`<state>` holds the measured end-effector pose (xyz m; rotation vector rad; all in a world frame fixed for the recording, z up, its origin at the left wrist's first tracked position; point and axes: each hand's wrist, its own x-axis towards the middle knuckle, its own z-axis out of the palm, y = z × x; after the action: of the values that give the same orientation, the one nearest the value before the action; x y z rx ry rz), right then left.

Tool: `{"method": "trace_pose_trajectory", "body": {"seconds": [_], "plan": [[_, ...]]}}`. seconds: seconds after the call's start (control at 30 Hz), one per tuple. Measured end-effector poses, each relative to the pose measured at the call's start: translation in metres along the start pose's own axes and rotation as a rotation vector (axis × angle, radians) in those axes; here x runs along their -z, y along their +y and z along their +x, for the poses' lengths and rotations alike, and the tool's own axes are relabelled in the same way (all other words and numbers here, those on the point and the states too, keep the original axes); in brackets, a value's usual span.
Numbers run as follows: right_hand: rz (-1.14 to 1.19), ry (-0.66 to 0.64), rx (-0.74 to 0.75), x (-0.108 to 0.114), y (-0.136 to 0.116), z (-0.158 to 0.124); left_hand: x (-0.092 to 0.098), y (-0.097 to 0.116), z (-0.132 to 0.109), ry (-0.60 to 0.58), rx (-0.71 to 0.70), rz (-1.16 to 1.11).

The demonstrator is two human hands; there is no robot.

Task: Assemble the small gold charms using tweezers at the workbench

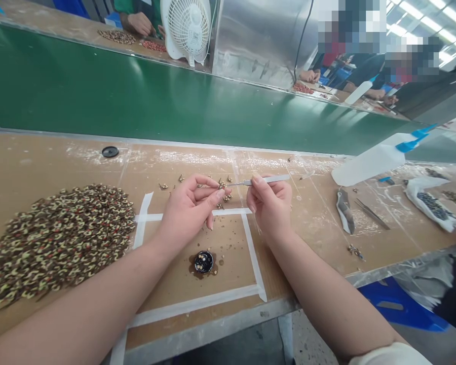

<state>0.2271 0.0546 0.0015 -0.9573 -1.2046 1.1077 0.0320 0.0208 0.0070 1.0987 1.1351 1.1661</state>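
Observation:
My left hand point(190, 210) pinches a small gold-coloured piece point(222, 184) between thumb and fingertips. My right hand point(269, 205) grips a pair of steel tweezers point(268, 179), whose tip points left and ends close to that piece. Just below the fingers lies a small group of similar gold pieces point(226, 197). A large spread of brown, cream and red beaded pieces point(57, 238) covers the workbench's cardboard top point(228, 274) to the left of my hands. Below them sits a black lid point(204, 262) holding a dark liquid and small pale bits.
A green conveyor belt point(137, 101) runs behind the bench. Further right lie a plastic squeeze bottle point(368, 159), spare tweezers point(371, 213) and a white bag point(429, 205). White tape point(197, 304) marks the cardboard. Beyond the belt, a co-worker's hand point(140, 23) is near a white fan point(186, 28).

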Motion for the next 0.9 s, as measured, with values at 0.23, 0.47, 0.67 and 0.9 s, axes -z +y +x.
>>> {"method": "trace_pose_trajectory", "body": {"seconds": [0.23,0.47,0.67,0.9], "plan": [[-0.009,-0.01,0.016,0.001,0.0011,0.0001,0.0,-0.0012,0.0003,0.0,0.002,-0.003],[-0.027,-0.015,0.021,0.0021,0.0051,-0.0001,0.0006,-0.0022,0.0005,-0.013,0.002,-0.01],[-0.01,-0.019,0.008,0.002,0.0033,-0.0002,-0.0005,-0.0002,0.0,-0.01,0.0,-0.012],[-0.042,-0.017,0.021,0.0014,0.0031,-0.0013,-0.0009,0.0008,-0.0002,0.004,0.0,-0.001]]}}
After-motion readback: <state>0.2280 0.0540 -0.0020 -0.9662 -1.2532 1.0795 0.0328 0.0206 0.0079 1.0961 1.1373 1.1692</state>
